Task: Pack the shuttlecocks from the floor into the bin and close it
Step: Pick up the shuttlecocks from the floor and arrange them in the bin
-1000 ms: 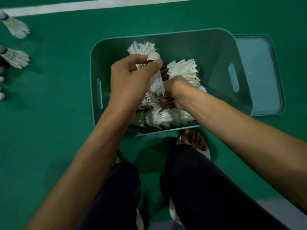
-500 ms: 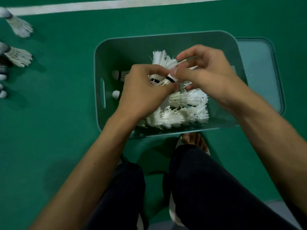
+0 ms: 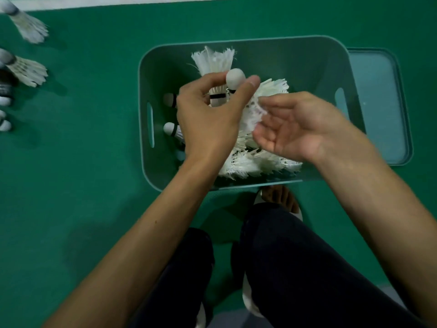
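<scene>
A teal bin [image 3: 305,58] stands on the green floor with several white shuttlecocks [image 3: 250,162] piled inside. Over the bin, my left hand [image 3: 208,124] pinches a shuttlecock [image 3: 235,79] between thumb and fingers, cork end up. My right hand [image 3: 295,129] hovers beside it, palm up with relaxed fingers touching the feathers, holding nothing. The bin's lid [image 3: 378,105] lies flat on the floor just right of the bin. More loose shuttlecocks [image 3: 28,72] lie on the floor at the far left.
My legs in dark trousers [image 3: 295,268] and a foot in a white sandal [image 3: 279,200] are just below the bin. A white court line [image 3: 118,1] runs along the top edge.
My left hand has lifted a shuttlecock cork-up above the pile. My right hand has moved right and down and turned its palm upward.
</scene>
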